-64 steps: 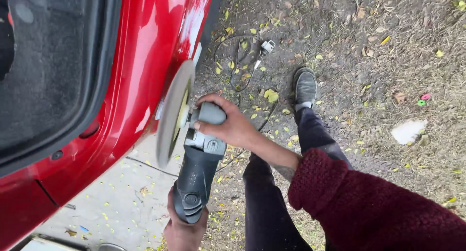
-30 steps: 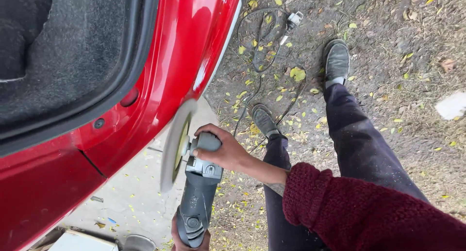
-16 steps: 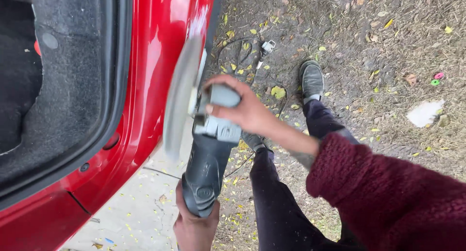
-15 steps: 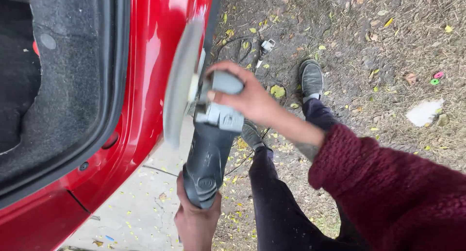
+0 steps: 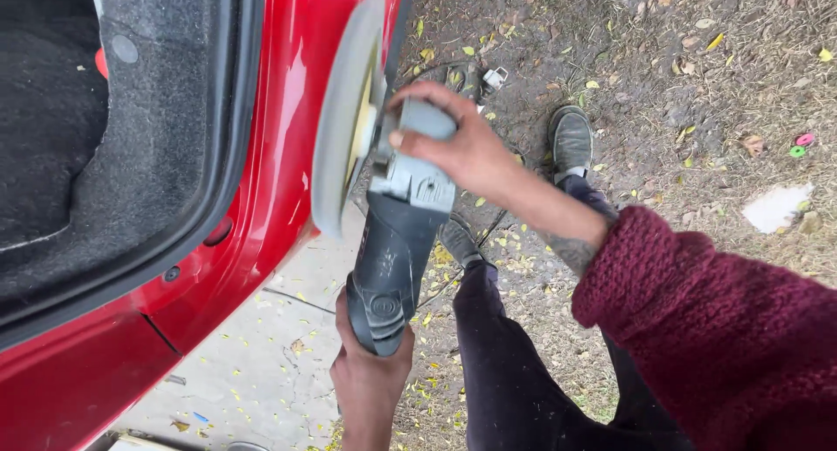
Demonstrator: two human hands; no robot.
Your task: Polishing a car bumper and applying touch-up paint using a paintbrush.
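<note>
Beside the glossy red car body panel [image 5: 288, 111], a grey electric polishing machine [image 5: 397, 242] is held in both hands. The left hand [image 5: 370, 386] is clenched around the rear grip of the machine, below the right hand. The right hand [image 5: 458, 146] is wrapped over the grey head, its dark red knitted sleeve [image 5: 715, 320] behind it. The round pale foam pad [image 5: 344, 119], left of the right hand, is pressed to the panel.
</note>
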